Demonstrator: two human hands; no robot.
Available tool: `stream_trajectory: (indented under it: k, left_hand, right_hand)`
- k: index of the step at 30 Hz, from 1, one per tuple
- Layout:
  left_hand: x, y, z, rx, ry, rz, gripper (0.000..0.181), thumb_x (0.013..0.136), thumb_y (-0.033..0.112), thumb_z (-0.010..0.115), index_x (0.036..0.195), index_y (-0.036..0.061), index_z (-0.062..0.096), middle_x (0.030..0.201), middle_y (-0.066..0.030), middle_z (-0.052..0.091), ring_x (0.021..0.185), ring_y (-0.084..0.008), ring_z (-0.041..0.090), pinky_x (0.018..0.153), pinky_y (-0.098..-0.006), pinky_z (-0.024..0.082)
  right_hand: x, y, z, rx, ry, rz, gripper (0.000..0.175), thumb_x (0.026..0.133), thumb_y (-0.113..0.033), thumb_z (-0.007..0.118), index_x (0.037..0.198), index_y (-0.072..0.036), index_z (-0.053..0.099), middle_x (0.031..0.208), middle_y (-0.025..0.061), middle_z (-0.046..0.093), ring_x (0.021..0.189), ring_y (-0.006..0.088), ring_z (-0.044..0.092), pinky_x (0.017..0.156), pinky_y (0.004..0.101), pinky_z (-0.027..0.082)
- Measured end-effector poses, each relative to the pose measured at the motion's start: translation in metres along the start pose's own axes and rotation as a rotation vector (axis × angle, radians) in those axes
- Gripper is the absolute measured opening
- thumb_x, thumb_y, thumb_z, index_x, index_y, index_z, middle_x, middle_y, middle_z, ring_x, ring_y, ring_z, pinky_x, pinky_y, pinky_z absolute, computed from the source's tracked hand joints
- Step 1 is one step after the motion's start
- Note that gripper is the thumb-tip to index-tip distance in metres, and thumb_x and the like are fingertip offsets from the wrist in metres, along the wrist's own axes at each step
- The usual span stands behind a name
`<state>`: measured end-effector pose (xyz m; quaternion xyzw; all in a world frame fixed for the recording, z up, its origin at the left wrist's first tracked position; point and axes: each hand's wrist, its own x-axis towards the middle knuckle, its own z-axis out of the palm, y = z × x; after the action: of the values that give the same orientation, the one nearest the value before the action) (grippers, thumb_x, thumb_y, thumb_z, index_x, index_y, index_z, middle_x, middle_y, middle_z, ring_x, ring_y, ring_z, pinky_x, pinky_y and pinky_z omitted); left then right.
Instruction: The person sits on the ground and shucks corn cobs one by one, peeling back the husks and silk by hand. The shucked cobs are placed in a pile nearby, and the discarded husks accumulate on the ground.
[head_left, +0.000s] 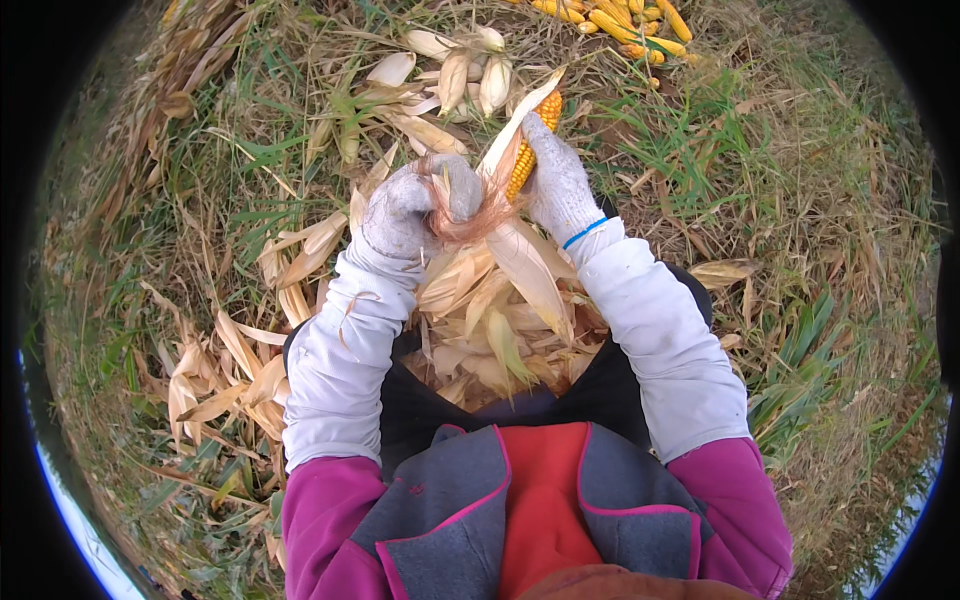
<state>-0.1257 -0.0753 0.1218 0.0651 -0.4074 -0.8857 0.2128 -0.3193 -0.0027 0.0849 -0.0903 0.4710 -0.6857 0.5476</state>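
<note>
An ear of yellow corn (523, 166) tilts up and to the right between my hands, its kernels bare along the right side. My right hand (559, 176), in a knitted white glove with a blue cuff edge, grips the ear with the thumb along it. Pale dry husk (517, 124) still lies along the ear's left side, and more husk leaves hang below. My left hand (427, 201), gloved too, is closed on a bunch of reddish-brown corn silk (476, 221) and husk at the ear's lower end. Its fingertips are partly hidden by the silk.
Loose husks (487, 352) are heaped between my legs, and more husks (232, 382) lie at the left. Ahead are several ears still in husk (454, 79). Husked yellow ears (619, 22) are piled at the top right. Grass and dry stalks cover the ground.
</note>
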Motion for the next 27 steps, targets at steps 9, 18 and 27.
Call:
stream_trajectory:
  k: [9,18,27]
  left_hand:
    - [-0.001,0.011,0.023,0.557,0.082,-0.435,0.033,0.099,0.035,0.059,0.094,0.0040,0.069,0.083,-0.0041,0.067,0.075,-0.0125,0.062,0.068,-0.0271,0.049]
    - [0.016,-0.001,-0.015,0.993,0.640,0.036,0.039,0.090,0.034,0.075,0.105,-0.0011,0.069,0.086,-0.0049,0.067,0.078,-0.0127,0.057,0.071,-0.0306,0.049]
    - [0.010,0.004,-0.006,0.824,0.698,0.008,0.033,0.094,0.030,0.067,0.103,-0.0019,0.071,0.086,-0.0081,0.069,0.077,-0.0153,0.060,0.072,-0.0331,0.049]
  right_hand:
    - [-0.004,-0.019,-0.008,-0.835,-0.063,-0.368,0.055,0.092,-0.042,0.072,0.124,0.002,0.061,0.113,0.0185,0.069,0.106,0.0301,0.067,0.094,0.0405,0.052]
    - [-0.031,-0.004,0.016,-1.170,-0.224,-0.214,0.068,0.081,-0.049,0.077,0.127,-0.002,0.060,0.113,0.0225,0.069,0.108,0.0380,0.067,0.094,0.0441,0.052]
    - [-0.035,-0.005,0.020,-1.192,-0.332,-0.243,0.075,0.080,-0.039,0.081,0.141,-0.003,0.053,0.123,0.0187,0.067,0.114,0.0301,0.066,0.099,0.0391,0.051]
